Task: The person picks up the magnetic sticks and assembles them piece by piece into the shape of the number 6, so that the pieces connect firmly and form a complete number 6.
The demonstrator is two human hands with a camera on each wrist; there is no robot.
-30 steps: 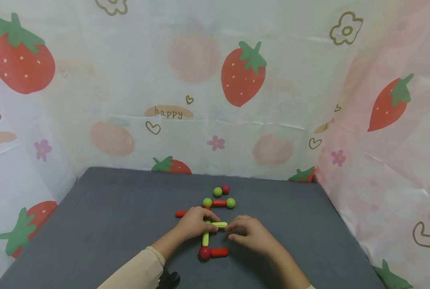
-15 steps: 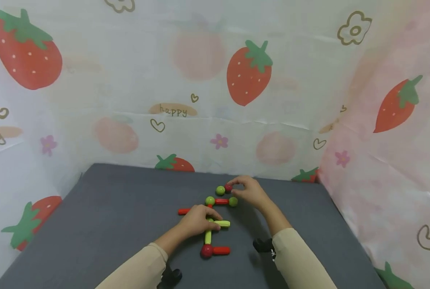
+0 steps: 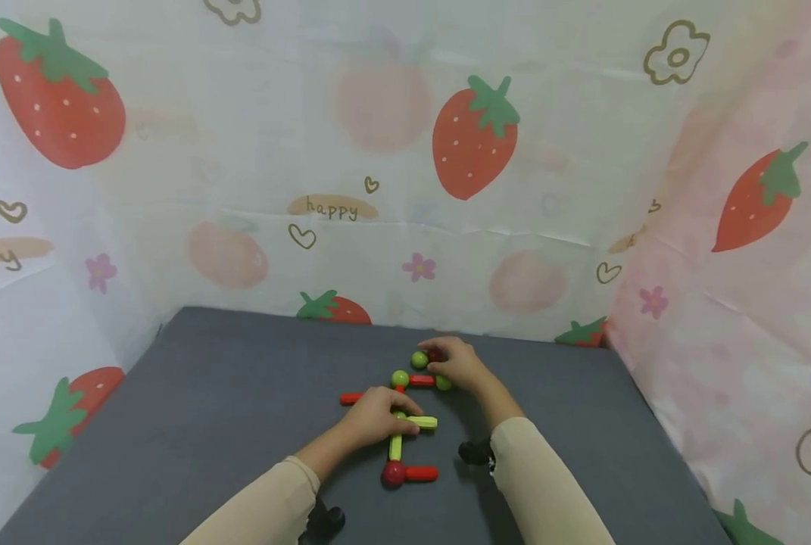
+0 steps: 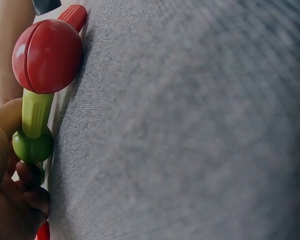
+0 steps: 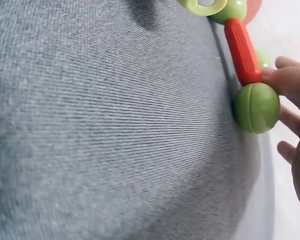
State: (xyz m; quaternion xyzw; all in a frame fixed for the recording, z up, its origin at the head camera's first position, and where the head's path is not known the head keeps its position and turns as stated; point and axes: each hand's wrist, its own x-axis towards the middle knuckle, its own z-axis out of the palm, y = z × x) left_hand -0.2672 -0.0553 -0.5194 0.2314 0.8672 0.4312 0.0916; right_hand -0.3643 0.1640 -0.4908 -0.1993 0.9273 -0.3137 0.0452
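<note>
My left hand holds the green ball at the middle of a magnetic stick-and-ball figure, with its thumb beside the yellow-green stick. That stick joins the large red ball, from which a red stick sticks out rightward. Another yellow-green stick points right from under the left fingers. At the back my right hand pinches the small dark red ball, partly covered by its fingers. In the right wrist view a green ball on a red stick lies close to this hand.
A loose green ball sits beside the pinched red one. The upper end of the figure has a green ball with a red stick. Another red stick points left. A printed curtain hangs behind the grey table.
My right hand has moved from beside the yellow-green stick to the back of the table and closed its fingers round the red ball. The left hand stays on the figure.
</note>
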